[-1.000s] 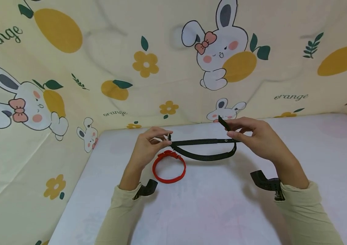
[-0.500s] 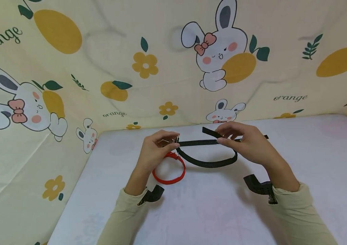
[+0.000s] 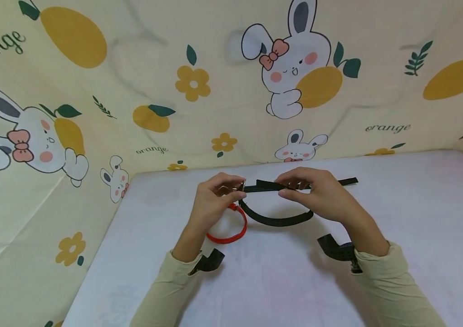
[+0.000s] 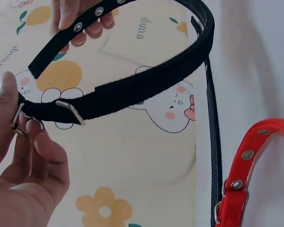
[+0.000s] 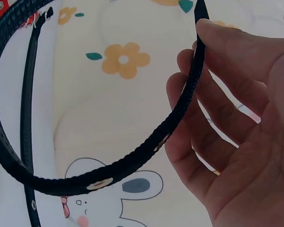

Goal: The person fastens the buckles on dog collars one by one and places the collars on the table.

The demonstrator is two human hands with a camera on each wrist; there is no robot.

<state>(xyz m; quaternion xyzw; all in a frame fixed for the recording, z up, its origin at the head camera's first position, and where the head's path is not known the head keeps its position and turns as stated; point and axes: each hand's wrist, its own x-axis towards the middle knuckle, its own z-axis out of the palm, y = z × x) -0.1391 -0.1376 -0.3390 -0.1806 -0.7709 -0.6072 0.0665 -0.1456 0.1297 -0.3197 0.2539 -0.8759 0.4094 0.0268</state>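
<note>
A black collar (image 3: 276,221) is held up between both hands, its loop sagging toward me. My left hand (image 3: 215,200) pinches its buckle end; in the left wrist view the metal buckle (image 4: 18,122) shows beside the fingertips, with a metal keeper loop (image 4: 71,112) on the band. My right hand (image 3: 317,193) pinches the free end, which has metal eyelets (image 4: 77,27). The free tip (image 4: 35,71) points toward the buckle but is apart from it. A red collar (image 3: 231,238) lies on the table below my left hand, partly hidden by it.
A second, thin black strap (image 3: 347,181) lies on the table behind the hands, one end near the red collar in the left wrist view. The white table (image 3: 276,281) ends at a patterned cloth backdrop (image 3: 203,122) with rabbits and flowers.
My right hand has moved left, bringing the collar's free end closer to the buckle. My left hand has shifted slightly right, covering more of the red collar.
</note>
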